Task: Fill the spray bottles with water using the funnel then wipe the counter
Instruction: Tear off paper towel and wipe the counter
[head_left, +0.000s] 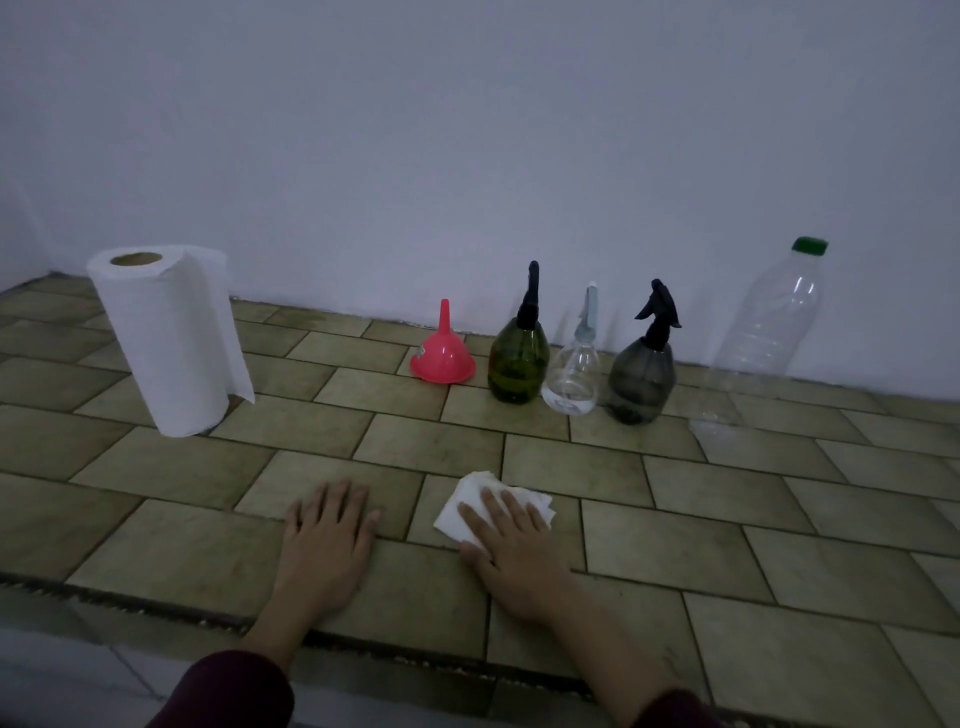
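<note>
Three spray bottles stand in a row near the wall: a green one (518, 364), a small clear one (574, 376) with a little water, and a grey one (641, 382). A pink funnel (443, 356) sits upside down to their left. My right hand (506, 540) presses flat on a folded white paper towel (470, 506) on the tiled counter (727, 545). My left hand (327, 530) rests flat on the tiles beside it, holding nothing.
A paper towel roll (169, 338) stands upright at the back left. A large clear plastic bottle (769, 322) with a green cap stands at the far right by the wall. The counter's front edge runs just below my wrists.
</note>
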